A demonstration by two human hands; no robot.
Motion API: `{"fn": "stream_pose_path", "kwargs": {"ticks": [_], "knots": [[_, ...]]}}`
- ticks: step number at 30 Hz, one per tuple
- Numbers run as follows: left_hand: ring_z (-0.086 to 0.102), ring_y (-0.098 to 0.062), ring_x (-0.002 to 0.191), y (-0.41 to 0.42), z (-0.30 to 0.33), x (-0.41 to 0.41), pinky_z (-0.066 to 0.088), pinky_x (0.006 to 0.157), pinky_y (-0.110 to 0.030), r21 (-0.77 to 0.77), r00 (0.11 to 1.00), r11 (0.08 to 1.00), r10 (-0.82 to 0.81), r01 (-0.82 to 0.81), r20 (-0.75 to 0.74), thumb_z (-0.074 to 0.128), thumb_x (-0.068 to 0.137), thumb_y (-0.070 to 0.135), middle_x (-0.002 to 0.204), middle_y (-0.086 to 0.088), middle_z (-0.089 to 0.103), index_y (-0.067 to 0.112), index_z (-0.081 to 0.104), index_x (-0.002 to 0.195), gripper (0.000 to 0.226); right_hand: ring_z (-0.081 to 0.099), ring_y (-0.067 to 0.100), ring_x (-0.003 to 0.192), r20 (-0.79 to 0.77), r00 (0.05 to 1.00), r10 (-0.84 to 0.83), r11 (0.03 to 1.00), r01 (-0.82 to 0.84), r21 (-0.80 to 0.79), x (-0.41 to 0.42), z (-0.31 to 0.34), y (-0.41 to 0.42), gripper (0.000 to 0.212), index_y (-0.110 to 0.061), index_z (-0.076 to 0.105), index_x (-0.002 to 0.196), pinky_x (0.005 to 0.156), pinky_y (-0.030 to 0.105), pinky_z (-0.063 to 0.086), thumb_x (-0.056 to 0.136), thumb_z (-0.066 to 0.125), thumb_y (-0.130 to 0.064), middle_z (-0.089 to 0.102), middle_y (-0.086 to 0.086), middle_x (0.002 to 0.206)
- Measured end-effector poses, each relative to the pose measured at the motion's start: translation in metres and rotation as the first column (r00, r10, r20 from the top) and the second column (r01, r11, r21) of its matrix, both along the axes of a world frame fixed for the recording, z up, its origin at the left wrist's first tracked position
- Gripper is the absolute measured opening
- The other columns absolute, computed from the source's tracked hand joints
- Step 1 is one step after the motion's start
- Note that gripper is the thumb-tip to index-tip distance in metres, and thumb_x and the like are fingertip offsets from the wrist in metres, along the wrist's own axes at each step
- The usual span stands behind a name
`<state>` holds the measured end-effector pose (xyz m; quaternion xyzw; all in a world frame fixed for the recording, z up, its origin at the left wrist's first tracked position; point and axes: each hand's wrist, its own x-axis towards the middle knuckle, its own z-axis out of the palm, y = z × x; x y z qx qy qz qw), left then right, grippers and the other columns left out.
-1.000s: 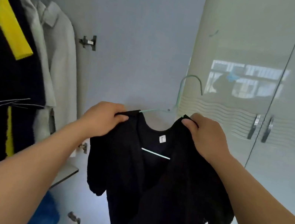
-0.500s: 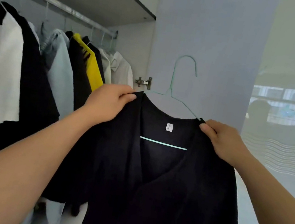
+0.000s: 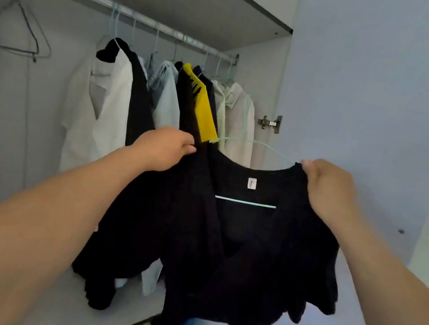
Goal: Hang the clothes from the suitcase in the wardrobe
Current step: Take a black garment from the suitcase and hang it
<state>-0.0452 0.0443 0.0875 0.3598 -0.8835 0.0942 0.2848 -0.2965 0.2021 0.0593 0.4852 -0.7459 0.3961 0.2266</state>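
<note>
A black short-sleeved top [image 3: 246, 252] hangs on a pale green wire hanger [image 3: 245, 202] in front of me. My left hand [image 3: 163, 148] grips its left shoulder and my right hand [image 3: 328, 188] grips its right shoulder. The hanger's hook rises behind the collar, faint against a white shirt. The open wardrobe is to the left, with its metal rail [image 3: 119, 9] running under the shelf. The suitcase is out of view.
Several garments hang on the rail: a white shirt [image 3: 93, 113], dark pieces, a yellow and black top [image 3: 205, 109] and a cream shirt [image 3: 237, 126]. Empty wire hangers [image 3: 23, 25] hang at far left. The open wardrobe door [image 3: 371, 117] stands right, with a hinge [image 3: 270, 122].
My view has swung left and up, so more of the wardrobe's rail and hanging clothes show. Both hands have carried the black top toward the wardrobe, still holding its shoulders.
</note>
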Motion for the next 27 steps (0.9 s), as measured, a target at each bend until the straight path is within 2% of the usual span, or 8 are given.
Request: {"fn": "stream_pose_path", "kwargs": {"ticks": [5,11,16,18,20,22,24,27], "knots": [[0.051,-0.028,0.080,0.009,-0.010,0.010,0.038,0.067,-0.036,-0.065,0.956,0.997,0.023,-0.044,-0.292,0.040,0.102,0.027,0.081,-0.003,0.054,0.013,0.048,0.084,0.024,0.040,0.021,0.058,0.030,0.987,0.160,0.987,-0.159,-0.038,0.013,0.004,0.002,0.050,-0.013,0.033,0.060,0.056,0.035,0.026,0.103,0.031,-0.040,0.040,0.002,0.058],[0.055,-0.029,0.079,0.007,-0.007,0.032,0.040,0.066,-0.038,-0.029,0.891,0.986,0.137,-0.165,-0.434,0.039,0.102,0.025,0.083,-0.008,0.057,0.007,0.054,0.087,0.028,0.042,0.020,0.061,-0.022,0.952,0.305,0.952,-0.303,0.049,0.042,0.023,-0.008,0.048,-0.009,0.042,0.063,0.055,0.031,0.029,0.098,0.043,-0.042,0.044,0.002,0.060],[0.057,-0.032,0.084,-0.001,0.003,0.062,0.040,0.071,-0.039,-0.070,0.820,0.929,0.283,-0.363,-0.498,0.037,0.102,0.023,0.090,-0.009,0.061,0.007,0.059,0.096,0.027,0.044,0.021,0.061,-0.047,0.923,0.382,0.924,-0.381,0.010,0.084,0.042,-0.028,0.053,-0.006,0.047,0.062,0.056,0.033,0.029,0.095,0.047,-0.048,0.046,0.005,0.060],[0.056,-0.033,0.084,-0.012,0.009,0.078,0.039,0.069,-0.040,-0.015,0.797,0.925,0.319,-0.380,-0.512,0.035,0.102,0.021,0.091,-0.011,0.060,0.005,0.057,0.097,0.027,0.050,0.021,0.067,0.054,0.863,0.502,0.861,-0.505,0.064,0.101,0.053,-0.033,0.058,-0.004,0.054,0.071,0.060,0.030,0.035,0.089,0.046,-0.058,0.052,0.007,0.067],[0.049,-0.028,0.078,-0.026,0.011,0.097,0.034,0.066,-0.037,0.041,0.790,0.923,0.350,-0.383,-0.504,0.034,0.103,0.018,0.091,-0.014,0.058,0.003,0.055,0.096,0.026,0.063,0.018,0.094,0.265,0.739,0.619,0.705,-0.672,0.228,0.114,0.066,-0.033,0.064,-0.007,0.066,0.101,0.087,0.032,0.048,0.082,0.047,-0.066,0.068,0.005,0.098],[0.043,-0.026,0.076,-0.045,0.009,0.116,0.031,0.065,-0.034,0.084,0.780,0.912,0.389,-0.402,-0.490,0.034,0.102,0.016,0.094,-0.016,0.059,0.002,0.054,0.099,0.025,0.061,0.011,0.110,0.366,0.658,0.658,0.529,-0.750,0.397,0.117,0.080,-0.032,0.050,-0.020,0.065,0.119,0.101,0.031,0.045,0.085,0.057,-0.056,0.068,-0.006,0.117],[0.044,-0.026,0.075,-0.071,0.011,0.135,0.031,0.065,-0.034,0.108,0.765,0.905,0.408,-0.412,-0.499,0.034,0.101,0.013,0.098,-0.019,0.061,0.001,0.055,0.101,0.024,0.065,0.005,0.088,0.318,0.653,0.687,0.495,-0.742,0.452,0.125,0.088,-0.045,0.016,-0.022,0.069,0.101,0.084,0.017,0.046,0.092,0.060,-0.031,0.071,-0.014,0.093],[0.053,-0.033,0.082,-0.110,0.020,0.155,0.035,0.067,-0.035,0.129,0.753,0.903,0.415,-0.410,-0.511,0.033,0.102,0.015,0.101,-0.020,0.063,0.002,0.056,0.104,0.026,0.046,0.008,0.060,0.068,0.755,0.652,0.694,-0.630,0.348,0.151,0.093,-0.080,0.029,-0.015,0.054,0.070,0.058,0.017,0.034,0.097,0.052,-0.027,0.050,-0.005,0.062]]}}
